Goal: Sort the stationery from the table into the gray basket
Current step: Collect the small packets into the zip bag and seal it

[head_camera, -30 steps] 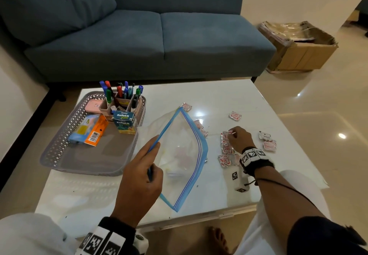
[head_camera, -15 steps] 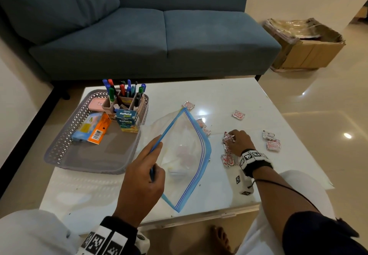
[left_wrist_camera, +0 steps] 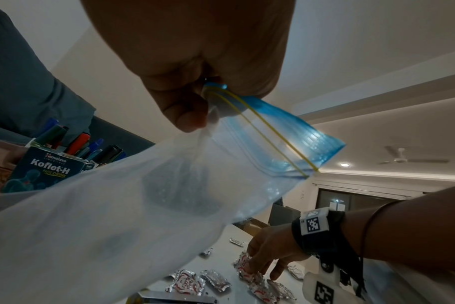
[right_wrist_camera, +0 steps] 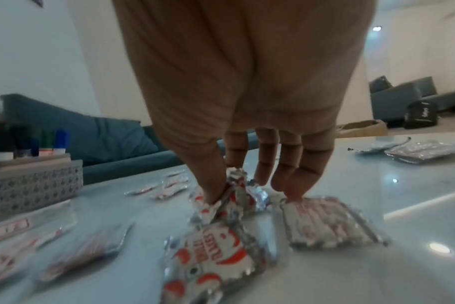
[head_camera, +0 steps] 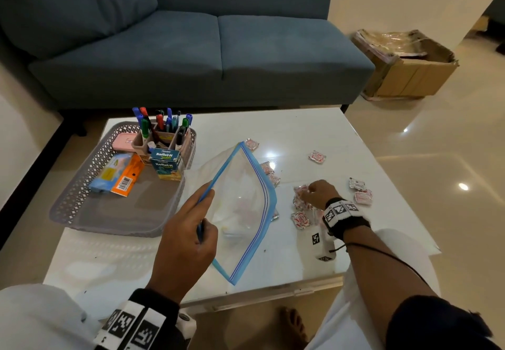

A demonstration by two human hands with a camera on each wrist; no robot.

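Observation:
The gray basket (head_camera: 79, 185) stands at the table's left with a marker holder (head_camera: 161, 136), a Koflet-H box (head_camera: 166, 162), a pink eraser (head_camera: 124, 140) and an orange and blue pack (head_camera: 119, 176) inside. My left hand (head_camera: 205, 207) pinches the blue zip edge of a clear zip bag (head_camera: 243, 202) and holds its mouth wide; the left wrist view shows the same grip (left_wrist_camera: 208, 98). My right hand (head_camera: 311, 192) is down on a pile of red-and-white foil sachets (head_camera: 300, 218). Its thumb and forefinger pinch one crumpled sachet (right_wrist_camera: 234, 197).
More sachets (head_camera: 362, 189) lie scattered over the white table (head_camera: 300, 131), right of and behind the bag. A blue sofa (head_camera: 191, 49) stands beyond the table, and a cardboard box (head_camera: 410, 73) sits on the floor at the right. The table's front edge is near my knees.
My right hand's fingers have closed on a sachet in the pile. The left hand keeps the bag open in nearly the same place.

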